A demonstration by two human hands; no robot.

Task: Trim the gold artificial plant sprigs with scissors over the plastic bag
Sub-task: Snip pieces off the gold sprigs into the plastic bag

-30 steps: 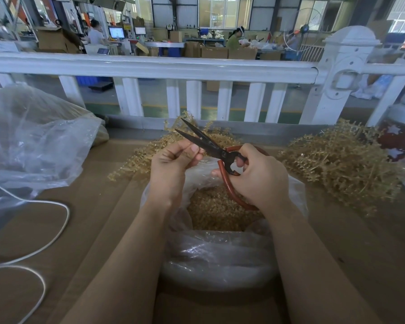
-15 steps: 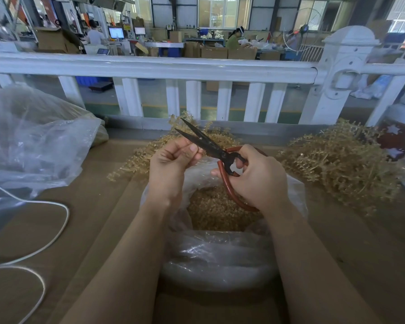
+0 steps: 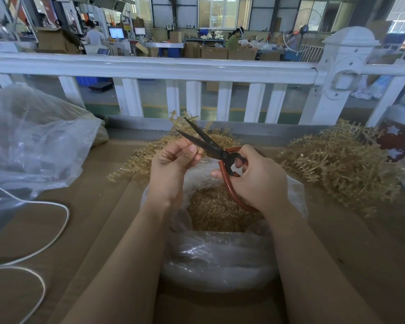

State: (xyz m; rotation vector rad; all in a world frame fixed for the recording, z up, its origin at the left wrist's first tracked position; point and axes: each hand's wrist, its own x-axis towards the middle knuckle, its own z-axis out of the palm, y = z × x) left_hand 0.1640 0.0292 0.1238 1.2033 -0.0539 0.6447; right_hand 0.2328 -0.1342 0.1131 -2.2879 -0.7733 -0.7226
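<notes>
Little has moved since the earlier frame: both hands sit as before over the plastic bag (image 3: 220,251). Left hand (image 3: 171,169) pinches a small gold sprig (image 3: 198,149) between thumb and curled fingers, just beside the lower blade. Right hand (image 3: 255,181) grips the red-handled scissors (image 3: 211,146), blades parted, pointing up-left away from the body. Sprig lies left of the pivot, at the blades' throat. Uncut piles (image 3: 341,164) wait right.
</notes>
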